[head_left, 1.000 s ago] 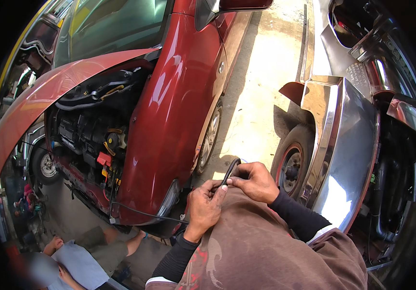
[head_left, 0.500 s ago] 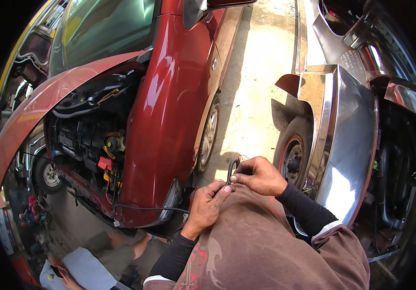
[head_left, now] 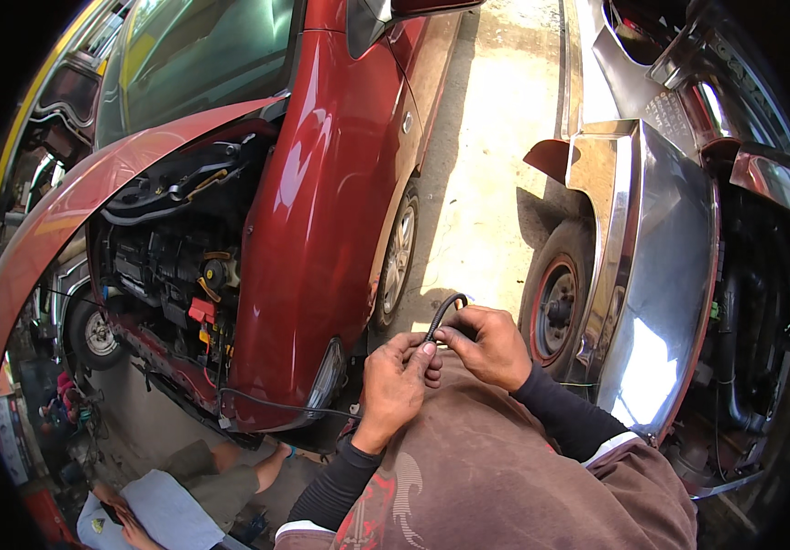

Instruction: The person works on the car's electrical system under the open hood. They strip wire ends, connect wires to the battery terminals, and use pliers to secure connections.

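In front of my chest, a thin black cable (head_left: 443,312) bends up into a hooked loop between my hands. My left hand (head_left: 395,383) closes round its lower part, thumb on top. The thumb and fingers of my right hand (head_left: 489,350) pinch close beside it, near the left fingertips. Coloured wire ends seem to show by the loop's tip, too small to make out. Another stretch of black cable (head_left: 285,403) runs from the red car's front toward my left forearm; whether it joins the held piece is hidden.
A red car (head_left: 303,229) stands at left, hood raised over its engine bay (head_left: 170,266). To the right is a vehicle with a shiny chrome-edged body panel (head_left: 661,275) and a wheel (head_left: 555,307). A person (head_left: 161,504) sits at lower left. Sunlit concrete (head_left: 486,137) lies between the vehicles.
The cable's loop has risen and opened wider, with more of it above my fingers. My right hand has shifted slightly lower and left, while the left stays close beside it.
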The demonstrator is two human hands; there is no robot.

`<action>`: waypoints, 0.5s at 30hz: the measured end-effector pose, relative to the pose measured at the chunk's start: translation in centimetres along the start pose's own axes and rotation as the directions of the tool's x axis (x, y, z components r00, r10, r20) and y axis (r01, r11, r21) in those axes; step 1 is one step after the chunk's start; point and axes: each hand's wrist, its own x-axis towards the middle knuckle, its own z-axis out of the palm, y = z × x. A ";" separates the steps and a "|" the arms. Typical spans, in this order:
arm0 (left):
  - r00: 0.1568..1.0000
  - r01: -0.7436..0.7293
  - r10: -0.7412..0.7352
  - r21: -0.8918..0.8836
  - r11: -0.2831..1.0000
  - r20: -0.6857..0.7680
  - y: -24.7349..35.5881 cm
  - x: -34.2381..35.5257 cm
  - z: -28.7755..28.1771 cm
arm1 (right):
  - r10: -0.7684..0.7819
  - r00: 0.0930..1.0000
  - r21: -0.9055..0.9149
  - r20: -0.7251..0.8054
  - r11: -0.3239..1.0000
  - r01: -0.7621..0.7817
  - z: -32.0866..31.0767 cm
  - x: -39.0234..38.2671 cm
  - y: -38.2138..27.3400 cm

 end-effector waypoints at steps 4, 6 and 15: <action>0.981 0.072 -0.076 0.028 0.997 0.179 0.4 0.0 -1.3 | 0.090 0.993 0.166 0.083 0.981 -0.102 -0.7 0.0 0.6; 0.982 -0.013 -0.044 0.300 0.954 0.183 0.9 0.1 -1.4 | -0.037 0.995 -0.010 0.087 0.999 0.038 -1.0 -0.3 0.6; 0.978 -0.180 0.208 0.520 0.835 0.004 1.3 0.6 0.8 | -0.158 0.984 -0.148 -0.084 0.978 0.144 0.1 -0.9 0.1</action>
